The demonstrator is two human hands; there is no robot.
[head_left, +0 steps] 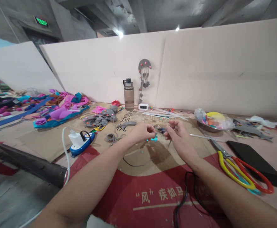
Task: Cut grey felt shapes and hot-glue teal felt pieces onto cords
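Note:
My left hand [143, 131] is closed in a pinch on a thin grey cord [136, 165], which hangs in a loose loop over the cardboard. Close by, my right hand [177, 133] pinches the cord too, thumb against fingers, with a short end hanging below. A short stretch of cord spans the gap between the hands. Small turquoise pieces [152, 139] lie beneath my left fingertips. Left of that hand sit a coil of grey cord [111, 137] and a curved grey felt strip [126, 124]. The exact grip of the fingertips is too small to make out.
Scissors [235, 167] and a black tablet-like slab [257, 163] lie right. A metal bowl [209, 127] stands behind them. A bottle [129, 96], white clock [143, 107] and hanging felt ornament [144, 72] are at the back; a blue power strip [83, 145] and felt scraps [62, 112] are left.

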